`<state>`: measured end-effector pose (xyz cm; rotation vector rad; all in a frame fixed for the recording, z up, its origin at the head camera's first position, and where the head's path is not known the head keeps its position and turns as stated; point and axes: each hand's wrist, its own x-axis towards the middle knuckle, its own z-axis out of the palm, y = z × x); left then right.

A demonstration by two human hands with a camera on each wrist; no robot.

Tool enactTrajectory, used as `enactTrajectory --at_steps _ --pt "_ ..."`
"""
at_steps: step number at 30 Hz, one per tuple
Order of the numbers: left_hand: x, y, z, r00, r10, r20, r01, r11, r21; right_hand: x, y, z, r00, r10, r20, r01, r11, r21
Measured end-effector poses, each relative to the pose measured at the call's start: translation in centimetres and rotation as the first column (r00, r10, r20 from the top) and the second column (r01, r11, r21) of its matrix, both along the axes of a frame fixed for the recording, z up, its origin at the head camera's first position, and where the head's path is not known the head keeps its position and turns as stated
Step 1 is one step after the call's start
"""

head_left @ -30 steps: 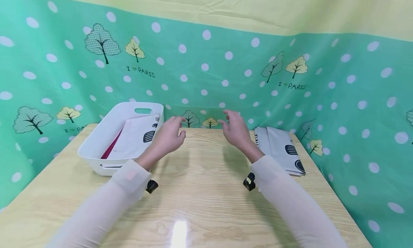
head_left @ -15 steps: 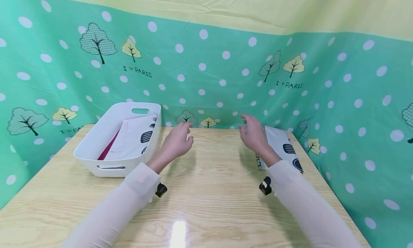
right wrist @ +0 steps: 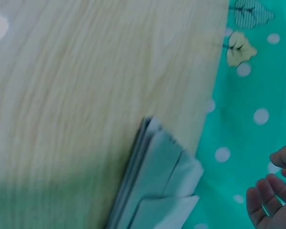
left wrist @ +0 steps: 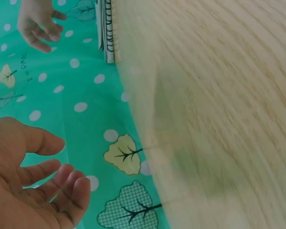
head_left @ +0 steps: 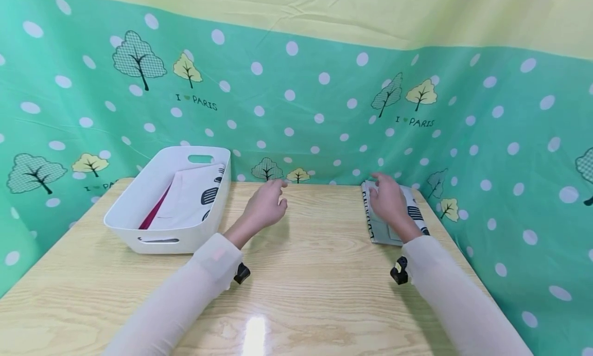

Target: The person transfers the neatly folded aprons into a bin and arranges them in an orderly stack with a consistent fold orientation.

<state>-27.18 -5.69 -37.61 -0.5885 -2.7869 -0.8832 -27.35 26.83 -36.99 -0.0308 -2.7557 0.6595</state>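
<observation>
My right hand (head_left: 388, 200) hovers over a folded white cloth (head_left: 377, 225) with black printed kitchen-utensil shapes, at the back right of the table. Its fingers are relaxed and hold nothing; the hand and sleeve hide part of the cloth in the head view. In the right wrist view the folded cloth (right wrist: 162, 181) shows stacked layers, with the fingers (right wrist: 271, 191) off to its right. Over the table's middle, my left hand (head_left: 265, 206) is raised with loosely bent fingers (left wrist: 62, 191) and nothing in them. The white basket (head_left: 121, 219) stands to its left.
Inside the basket lie another printed white cloth (head_left: 185, 199) and a dark pink item (head_left: 155, 209). A green dotted curtain (head_left: 287, 114) hangs along the back and right edges of the wooden table (head_left: 306, 284).
My right hand has moved right, from beside the folded cloth to above it. My left hand has drifted right, away from the basket. The head view has shifted slightly.
</observation>
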Motion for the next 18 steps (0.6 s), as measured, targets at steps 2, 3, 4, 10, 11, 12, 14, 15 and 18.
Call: enactTrajectory --at_steps 2,3,4,10,11,12,14,15,18 --pt "-0.1 0.3 -0.2 1.000 -0.004 0.005 0.004 1.000 0.001 -0.1 0.9 -0.3 1.000 -0.018 0.019 0.018 1.000 -0.004" --pt "-0.1 0.5 -0.2 1.000 -0.005 0.007 0.005 1.000 -0.001 -0.1 1.3 -0.5 0.999 -0.030 0.025 0.031 1.000 -0.003" --pt "-0.2 0.6 -0.3 1.000 -0.004 0.009 0.004 1.000 -0.001 -0.2 1.8 -0.6 0.999 -0.039 0.031 0.039 0.999 -0.001" --pt "-0.4 1.4 -0.8 1.000 0.006 0.025 -0.006 1.000 -0.012 -0.1 4.3 -1.5 0.994 -0.089 0.062 0.087 0.996 0.025" --pt "-0.4 1.5 -0.8 1.000 0.007 0.027 -0.007 1.000 -0.012 0.0 4.7 -1.7 0.993 -0.094 0.065 0.091 0.995 0.037" --pt "-0.4 1.6 -0.9 1.000 0.006 0.030 -0.006 1.000 -0.012 0.0 5.0 -1.9 0.993 -0.099 0.067 0.096 0.994 0.056" --pt "-0.4 1.9 -1.0 0.999 0.003 0.035 -0.003 1.000 -0.012 0.0 5.7 -2.2 0.990 -0.112 0.080 0.104 0.989 0.102" --pt "-0.4 2.0 -1.1 0.999 0.002 0.036 -0.001 1.000 -0.014 0.0 6.0 -2.4 0.989 -0.116 0.093 0.104 0.987 0.122" --pt "-0.5 2.2 -1.2 0.999 -0.004 0.042 0.004 1.000 -0.017 0.0 7.0 -2.9 0.978 -0.129 0.165 0.098 0.979 0.180"
